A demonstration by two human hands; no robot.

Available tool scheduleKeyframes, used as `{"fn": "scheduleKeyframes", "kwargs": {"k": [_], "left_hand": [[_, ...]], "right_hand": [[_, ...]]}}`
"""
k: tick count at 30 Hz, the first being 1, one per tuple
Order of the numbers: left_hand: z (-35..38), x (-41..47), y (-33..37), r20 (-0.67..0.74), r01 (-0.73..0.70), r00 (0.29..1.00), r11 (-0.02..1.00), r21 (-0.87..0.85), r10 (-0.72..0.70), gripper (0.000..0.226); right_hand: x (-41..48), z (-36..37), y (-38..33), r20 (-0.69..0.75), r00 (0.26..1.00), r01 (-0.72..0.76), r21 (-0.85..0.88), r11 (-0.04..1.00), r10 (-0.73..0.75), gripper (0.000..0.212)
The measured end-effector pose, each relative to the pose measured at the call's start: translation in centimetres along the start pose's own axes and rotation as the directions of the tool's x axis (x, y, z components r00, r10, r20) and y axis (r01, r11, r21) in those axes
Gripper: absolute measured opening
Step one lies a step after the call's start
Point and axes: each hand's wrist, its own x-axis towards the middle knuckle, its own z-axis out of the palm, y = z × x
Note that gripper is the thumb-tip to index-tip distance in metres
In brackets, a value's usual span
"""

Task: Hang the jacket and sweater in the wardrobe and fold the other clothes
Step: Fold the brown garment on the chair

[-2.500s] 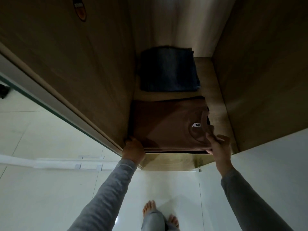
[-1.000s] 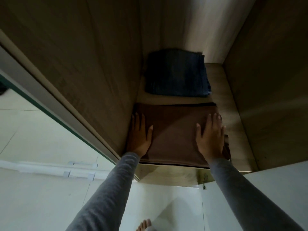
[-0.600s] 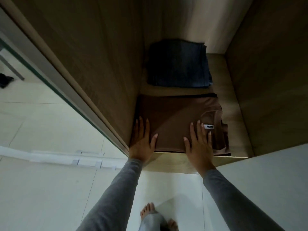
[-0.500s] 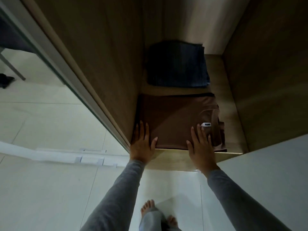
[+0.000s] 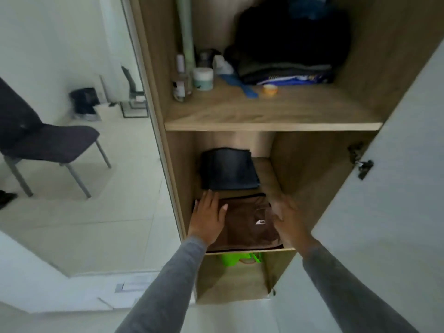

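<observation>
On the middle shelf (image 5: 269, 179) of the wardrobe (image 5: 153, 68), the folded brown shirt (image 5: 247, 222) lay flat along the front edge, close to the left wall. Its collar and white label faced the right side, so its length appeared to run left to right across the shelf, though the steep angle made that hard to judge. Behind it, toward the back wall and just apart from it, lay a folded dark-blue garment (image 5: 229, 169).

The left hand (image 5: 207, 219) lay palm down on the shirt's left end, fingers straight and together, thumb out, gripping nothing. The right hand (image 5: 287, 218) was blurred; its fingers looked spread and relaxed over the shirt's right edge, holding nothing, and whether it touched the cloth could not be told. Both arms wore grey sleeves.

On the upper shelf (image 5: 264, 111) sat a dark pile (image 5: 288, 44) of clothes, a jar (image 5: 203, 78) and a blue comb (image 5: 240, 86). A green thing (image 5: 234, 258) showed under the middle shelf. A white door (image 5: 384, 212) stood open at the right, and a chair (image 5: 48, 143) stood on the floor to the left.
</observation>
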Motion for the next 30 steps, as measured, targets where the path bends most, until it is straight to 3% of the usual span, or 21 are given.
{"fn": "scheduleKeyframes", "kwargs": {"k": [5,15,18,22,26,28,30], "left_hand": [[-6.9,-4.0,3.8,-0.142,-0.183,0.975,0.981,-0.065,0.172,0.056],[-15.6,-15.7,15.3,-0.187,-0.466,0.884,0.838,-0.284,0.428,0.056],[-18.4,-17.9,20.8,-0.222,-0.556,0.831,0.747,-0.364,0.51,0.056],[-21.0,-20.4,28.6,-0.297,-0.687,0.725,0.616,-0.385,0.622,0.053],[-22.9,-22.3,37.2,-0.408,-0.808,0.586,0.473,-0.35,0.7,0.051],[-23.6,-23.5,41.7,-0.467,-0.861,0.508,0.402,-0.312,0.724,0.049],[-24.2,-24.6,45.8,-0.531,-0.906,0.422,0.343,-0.246,0.735,0.047]], "right_hand": [[-5.6,-10.0,-3.3,-0.146,0.988,-0.032,0.076,0.997,0.043,0.041],[-22.3,-22.5,-7.6,-0.454,0.891,-0.019,-0.033,0.999,0.002,0.039],[-25.7,-27.3,-7.5,-0.592,0.805,0.006,-0.052,0.999,-0.036,0.036],[-29.6,-33.1,-7.2,-0.817,0.563,0.061,-0.105,0.993,-0.121,0.031],[-32.5,-37.8,-5.4,-0.93,0.325,0.122,-0.139,0.983,-0.172,0.032],[-33.7,-39.6,-3.6,-0.952,0.269,0.161,-0.108,0.981,-0.149,0.038],[-34.4,-40.5,-1.5,-0.95,0.297,0.189,-0.041,0.981,-0.097,0.043]]}}
